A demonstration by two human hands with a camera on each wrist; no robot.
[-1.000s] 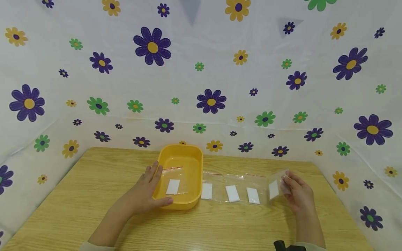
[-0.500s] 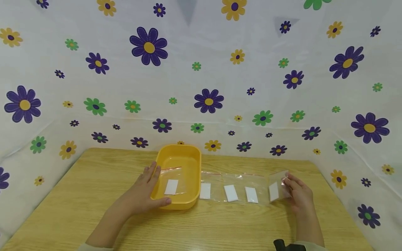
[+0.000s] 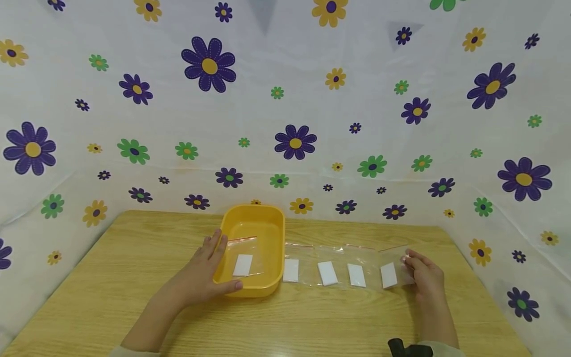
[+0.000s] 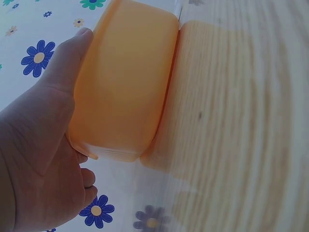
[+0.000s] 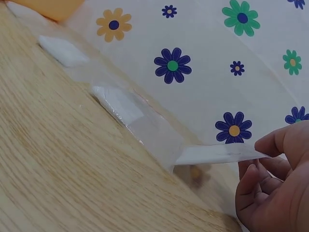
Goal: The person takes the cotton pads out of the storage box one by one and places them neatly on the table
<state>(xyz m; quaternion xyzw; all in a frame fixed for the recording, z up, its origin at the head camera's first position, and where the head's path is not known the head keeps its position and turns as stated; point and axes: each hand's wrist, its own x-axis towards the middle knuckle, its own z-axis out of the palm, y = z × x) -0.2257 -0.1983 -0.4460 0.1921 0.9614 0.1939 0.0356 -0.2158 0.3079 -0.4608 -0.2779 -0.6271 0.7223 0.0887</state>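
In the head view my left hand (image 3: 202,270) holds the near left corner of a yellow plastic tub (image 3: 254,286), thumb on the near rim and fingers along the left side. Inside the tub lies a clear zip bag with a white rectangular piece (image 3: 242,265). My right hand (image 3: 426,275) pinches the right edge of another clear zip bag (image 3: 401,253). That bag's right side is lifted off the table, and a white piece (image 3: 388,275) shows in it. In the right wrist view, thumb and fingers pinch the zip bag (image 5: 212,153) at its edge.
Between the tub and my right hand, several more zip bags with white pieces (image 3: 327,273) lie in a row on the wooden table (image 3: 312,322). A flowered white cloth (image 3: 250,109) stands behind and at the sides. Something black (image 3: 408,348) sits at my right wrist.
The right-hand bag has been lowered slightly and opened out flatter toward the table. My left hand stays on the tub. The head view has shifted slightly.
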